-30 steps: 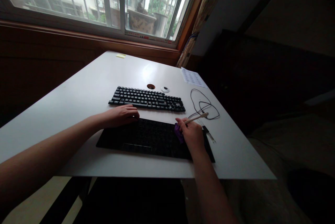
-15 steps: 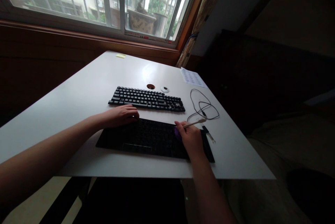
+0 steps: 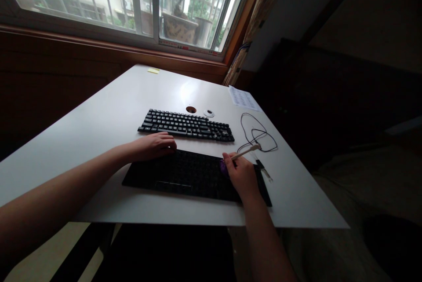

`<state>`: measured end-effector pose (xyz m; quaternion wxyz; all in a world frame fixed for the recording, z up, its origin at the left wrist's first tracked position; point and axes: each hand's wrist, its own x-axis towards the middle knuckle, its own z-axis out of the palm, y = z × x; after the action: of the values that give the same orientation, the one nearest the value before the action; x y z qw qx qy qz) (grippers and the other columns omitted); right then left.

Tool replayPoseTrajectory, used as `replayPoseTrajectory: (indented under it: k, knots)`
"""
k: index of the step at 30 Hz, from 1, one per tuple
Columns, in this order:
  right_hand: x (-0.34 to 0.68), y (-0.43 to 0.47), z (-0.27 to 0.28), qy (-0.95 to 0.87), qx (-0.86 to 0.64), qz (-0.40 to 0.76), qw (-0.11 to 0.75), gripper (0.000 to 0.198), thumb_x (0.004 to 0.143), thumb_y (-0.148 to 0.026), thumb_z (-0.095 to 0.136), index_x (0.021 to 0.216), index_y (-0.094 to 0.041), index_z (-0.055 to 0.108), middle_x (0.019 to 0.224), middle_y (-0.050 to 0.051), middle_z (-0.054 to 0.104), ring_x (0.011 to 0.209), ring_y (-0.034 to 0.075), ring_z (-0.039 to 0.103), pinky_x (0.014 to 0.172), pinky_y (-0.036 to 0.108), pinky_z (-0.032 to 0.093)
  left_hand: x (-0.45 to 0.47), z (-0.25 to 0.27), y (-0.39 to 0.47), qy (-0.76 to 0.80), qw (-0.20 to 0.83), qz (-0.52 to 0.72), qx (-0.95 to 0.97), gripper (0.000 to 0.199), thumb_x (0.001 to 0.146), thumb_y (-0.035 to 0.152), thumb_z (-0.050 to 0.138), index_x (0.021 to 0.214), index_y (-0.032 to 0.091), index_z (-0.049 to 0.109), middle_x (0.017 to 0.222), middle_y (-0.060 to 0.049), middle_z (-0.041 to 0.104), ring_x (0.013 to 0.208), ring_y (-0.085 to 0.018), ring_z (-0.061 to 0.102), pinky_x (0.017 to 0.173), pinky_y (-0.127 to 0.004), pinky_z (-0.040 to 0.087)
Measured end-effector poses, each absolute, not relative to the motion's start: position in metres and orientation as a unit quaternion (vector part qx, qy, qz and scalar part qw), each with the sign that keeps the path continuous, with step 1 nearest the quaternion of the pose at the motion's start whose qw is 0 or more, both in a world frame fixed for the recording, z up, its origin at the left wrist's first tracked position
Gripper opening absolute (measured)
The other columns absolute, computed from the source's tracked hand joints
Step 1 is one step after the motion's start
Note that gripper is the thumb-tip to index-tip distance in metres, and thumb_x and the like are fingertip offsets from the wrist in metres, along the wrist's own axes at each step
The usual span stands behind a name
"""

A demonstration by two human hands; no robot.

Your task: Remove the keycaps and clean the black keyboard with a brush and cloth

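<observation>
A black keyboard base (image 3: 184, 176), too dark for its surface detail to show, lies near the table's front edge. My left hand (image 3: 158, 144) rests on its upper left edge, fingers curled over and pressed together. Over the right part of the base, my right hand (image 3: 243, 174) grips a brush (image 3: 245, 151) with a pale handle that slants up to the right. A purple part (image 3: 224, 168), seemingly the brush's bristles, shows below my thumb against the base. Behind the base lies a set of black keys (image 3: 187, 124) laid out in keyboard shape.
A black cable (image 3: 263, 132) lies coiled at the right, with a small slim tool (image 3: 264, 170) beside the base. Farther back are a cable hole (image 3: 191, 109), its white ring (image 3: 209, 113), a printed sheet (image 3: 244, 98) and a yellow note (image 3: 153, 71). A window (image 3: 184, 5) stands behind the white table (image 3: 108, 106).
The brush in my right hand has shifted very slightly, its handle end a little lower and to the left. My left hand stays on the base. The whole view has moved slightly.
</observation>
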<state>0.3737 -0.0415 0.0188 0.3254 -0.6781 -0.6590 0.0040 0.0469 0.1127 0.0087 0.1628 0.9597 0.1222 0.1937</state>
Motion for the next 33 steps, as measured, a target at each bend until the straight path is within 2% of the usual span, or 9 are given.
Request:
replayPoseTrajectory:
  k: [6, 17, 23, 28, 33]
  knots:
    - [0.373, -0.039, 0.024, -0.665, -0.682, 0.007, 0.304, 0.031, 0.099, -0.039, 0.047, 0.089, -0.019, 0.068, 0.081, 0.008, 0.074, 0.077, 0.024, 0.071, 0.073, 0.031, 0.047, 0.048, 0.011, 0.111, 0.131, 0.150, 0.185, 0.962, 0.020, 0.104, 0.030, 0.049, 0.103, 0.019, 0.065, 0.098, -0.006, 0.067, 0.094, -0.020, 0.057, 0.084, -0.031, 0.046]
    - [0.339, -0.018, 0.035, -0.734, -0.605, 0.101, 0.293, 0.025, 0.099, -0.033, 0.049, 0.086, -0.019, 0.066, 0.080, 0.007, 0.073, 0.075, 0.021, 0.071, 0.073, 0.029, 0.050, 0.049, 0.013, 0.109, 0.126, 0.160, 0.192, 0.960, 0.019, 0.104, 0.030, 0.050, 0.103, 0.019, 0.066, 0.096, -0.006, 0.067, 0.093, -0.020, 0.057, 0.084, -0.032, 0.045]
    - [0.329, -0.007, 0.036, -0.744, -0.591, 0.120, 0.288, 0.023, 0.100, -0.034, 0.051, 0.090, -0.020, 0.066, 0.082, 0.006, 0.074, 0.078, 0.021, 0.071, 0.075, 0.029, 0.050, 0.050, 0.009, 0.111, 0.124, 0.162, 0.196, 0.959, 0.018, 0.103, 0.030, 0.052, 0.103, 0.020, 0.067, 0.096, -0.006, 0.067, 0.093, -0.020, 0.057, 0.084, -0.031, 0.045]
    - [0.320, 0.000, 0.032, -0.742, -0.601, 0.081, 0.288, 0.022, 0.100, -0.032, 0.050, 0.093, -0.019, 0.066, 0.087, 0.009, 0.074, 0.084, 0.023, 0.071, 0.078, 0.030, 0.049, 0.049, 0.008, 0.111, 0.120, 0.168, 0.209, 0.956, 0.017, 0.102, 0.030, 0.054, 0.102, 0.020, 0.068, 0.094, -0.006, 0.067, 0.091, -0.020, 0.057, 0.083, -0.030, 0.046]
    - [0.319, 0.000, 0.028, -0.726, -0.626, 0.044, 0.281, 0.024, 0.100, -0.032, 0.048, 0.090, -0.019, 0.065, 0.083, 0.008, 0.073, 0.080, 0.023, 0.070, 0.073, 0.029, 0.047, 0.049, 0.010, 0.110, 0.122, 0.158, 0.197, 0.960, 0.018, 0.103, 0.030, 0.051, 0.103, 0.020, 0.067, 0.095, -0.006, 0.067, 0.092, -0.020, 0.057, 0.083, -0.031, 0.045]
